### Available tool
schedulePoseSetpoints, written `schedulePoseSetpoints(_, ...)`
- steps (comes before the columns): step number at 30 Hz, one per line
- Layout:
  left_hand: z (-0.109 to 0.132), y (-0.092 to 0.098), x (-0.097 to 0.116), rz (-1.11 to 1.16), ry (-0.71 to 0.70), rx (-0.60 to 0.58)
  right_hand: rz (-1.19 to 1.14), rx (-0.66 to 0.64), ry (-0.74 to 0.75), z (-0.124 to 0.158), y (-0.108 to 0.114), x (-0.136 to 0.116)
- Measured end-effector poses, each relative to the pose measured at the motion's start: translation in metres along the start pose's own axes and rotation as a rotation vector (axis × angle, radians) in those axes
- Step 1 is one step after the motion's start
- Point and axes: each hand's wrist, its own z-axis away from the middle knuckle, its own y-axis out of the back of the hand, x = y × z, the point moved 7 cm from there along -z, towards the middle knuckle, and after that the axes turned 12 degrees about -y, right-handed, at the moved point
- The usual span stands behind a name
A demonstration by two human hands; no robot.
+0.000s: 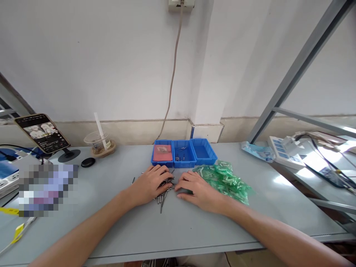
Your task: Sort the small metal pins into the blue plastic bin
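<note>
A loose pile of thin metal pins lies on the grey table, with a few strays to its left. My left hand rests over the pile, its fingers curled and some dark pins between thumb and fingers. At the pile's right edge is my right hand, palm down, with bent fingers and the thumb apart from them; I see nothing in its grasp. Just behind the hands stand three joined blue bins. A pink piece is in the left bin, and a few pins sit in the middle bin.
Green plastic bags of small parts lie right of my right hand. The right blue bin stands by the wall. Farther left are a phone on a stand, a cup with a straw and a black disc. A power strip lies far right.
</note>
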Motion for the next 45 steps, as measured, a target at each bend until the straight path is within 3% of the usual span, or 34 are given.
schedulePoseSetpoints(17,-0.001,0.001,0.001,-0.002,0.000,-0.001,0.110,0.119,-0.118,-0.006,0.006,0.020)
schedulePoseSetpoints(35,0.000,0.000,-0.001,0.000,0.012,-0.008,0.039,-0.070,0.131,0.005,0.001,-0.013)
schedulePoseSetpoints(45,0.000,-0.002,-0.002,-0.006,0.007,-0.017,0.126,-0.030,0.059,0.002,0.004,-0.008)
